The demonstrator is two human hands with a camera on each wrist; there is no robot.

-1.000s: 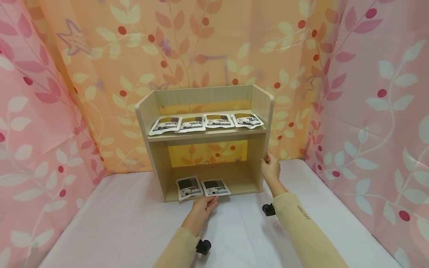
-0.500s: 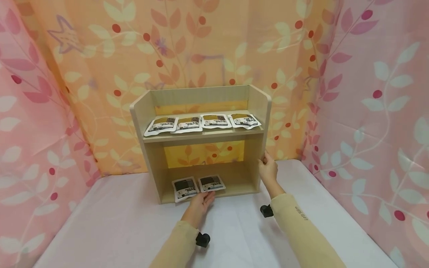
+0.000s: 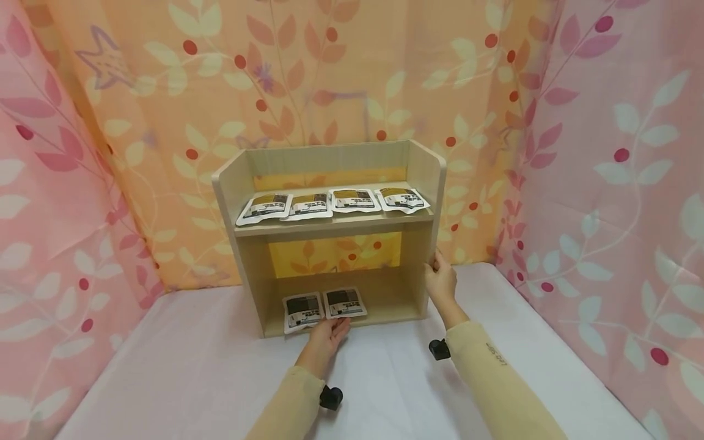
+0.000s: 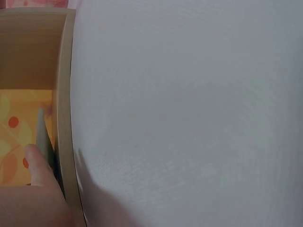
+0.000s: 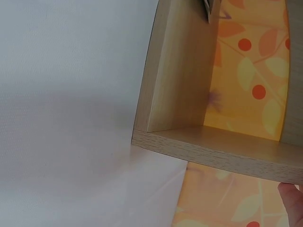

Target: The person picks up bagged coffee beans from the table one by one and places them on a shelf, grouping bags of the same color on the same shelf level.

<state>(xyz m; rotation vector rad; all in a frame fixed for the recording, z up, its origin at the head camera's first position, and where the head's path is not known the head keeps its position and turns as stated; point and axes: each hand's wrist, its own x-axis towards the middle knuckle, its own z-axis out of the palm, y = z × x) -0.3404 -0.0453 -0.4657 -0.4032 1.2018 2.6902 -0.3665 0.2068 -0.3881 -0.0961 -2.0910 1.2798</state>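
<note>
A light wooden two-tier shelf (image 3: 250, 269) stands on a white table. Two dark-labelled pouches lie on its lower board. My left hand (image 3: 329, 330) reaches to the right pouch (image 3: 344, 302), its straight fingers touching the front edge; the other pouch (image 3: 302, 308) lies just left of it. In the left wrist view a fingertip (image 4: 37, 163) lies against the pouch's thin edge (image 4: 43, 135) inside the shelf's front board (image 4: 66, 118). My right hand (image 3: 440, 276) grips the shelf's right side panel (image 3: 426, 244); one fingertip (image 5: 292, 197) shows below a board (image 5: 222, 147).
Several similar pouches (image 3: 332, 201) lie in a row on the upper board. Leaf-patterned curtains (image 3: 605, 153) close in the table at the back and on both sides. White tabletop (image 3: 165, 366) stretches in front of the shelf and to its sides.
My left hand has slid the right lower pouch a little deeper into the shelf. The right hand has kept its hold on the side panel.
</note>
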